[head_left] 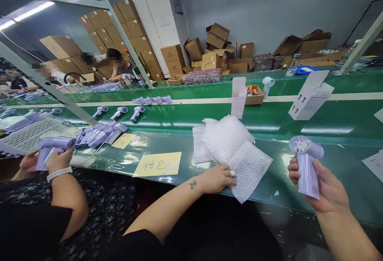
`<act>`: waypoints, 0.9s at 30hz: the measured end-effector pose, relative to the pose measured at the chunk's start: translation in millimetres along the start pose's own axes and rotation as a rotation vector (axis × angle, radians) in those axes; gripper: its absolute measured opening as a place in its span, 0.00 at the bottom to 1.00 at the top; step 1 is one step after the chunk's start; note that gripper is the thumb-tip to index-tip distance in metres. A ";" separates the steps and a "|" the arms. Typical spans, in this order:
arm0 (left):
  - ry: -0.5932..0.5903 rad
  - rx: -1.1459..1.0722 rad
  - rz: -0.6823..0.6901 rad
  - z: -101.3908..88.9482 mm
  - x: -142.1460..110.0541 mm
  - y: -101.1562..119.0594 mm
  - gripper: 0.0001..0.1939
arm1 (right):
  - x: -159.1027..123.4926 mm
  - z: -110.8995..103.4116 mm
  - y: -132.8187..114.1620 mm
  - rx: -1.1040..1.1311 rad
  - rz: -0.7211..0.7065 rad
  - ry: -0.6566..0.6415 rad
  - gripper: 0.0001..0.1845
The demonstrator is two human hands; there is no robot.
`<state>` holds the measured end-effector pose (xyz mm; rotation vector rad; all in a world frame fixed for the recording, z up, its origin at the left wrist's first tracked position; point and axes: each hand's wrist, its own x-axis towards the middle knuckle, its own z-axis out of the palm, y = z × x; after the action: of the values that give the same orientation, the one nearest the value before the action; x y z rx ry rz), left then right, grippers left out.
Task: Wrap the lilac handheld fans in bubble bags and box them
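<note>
My right hand (324, 187) is closed around the handle of a lilac hand-held fan (305, 161), held upright above the green table edge with its round head at the top. My left hand (218, 178) rests on a pile of bubble-wrap bags (230, 149) and pinches the corner of the nearest bag (249, 169). The bags lie on the green bench (179, 149) between my two hands.
A co-worker on my left holds another lilac fan (55, 145) in both hands; more fans (100, 133) lie beside them. A yellow note (158, 163) lies on the bench. White boxes (309, 95) stand on the conveyor (269, 119). Cardboard cartons (215, 53) are stacked behind.
</note>
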<state>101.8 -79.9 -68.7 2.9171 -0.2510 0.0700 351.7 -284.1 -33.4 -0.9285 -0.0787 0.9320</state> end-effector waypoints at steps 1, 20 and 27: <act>0.014 0.003 0.033 7.9 2.7 -0.9 0.13 | -7.7 -11.1 6.2 0.042 0.032 0.021 0.20; 0.678 -0.677 -0.466 -3.5 123.3 68.4 0.09 | -62.1 -19.1 57.0 -0.309 0.224 -0.138 0.30; 0.643 0.020 0.187 -9.1 116.7 73.7 0.08 | -72.6 -12.7 54.0 -0.258 0.151 -0.077 0.27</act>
<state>203.6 -168.0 -37.0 2.6991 -0.4032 1.0122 276.7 -330.7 -57.0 -1.1486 -0.2001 1.1148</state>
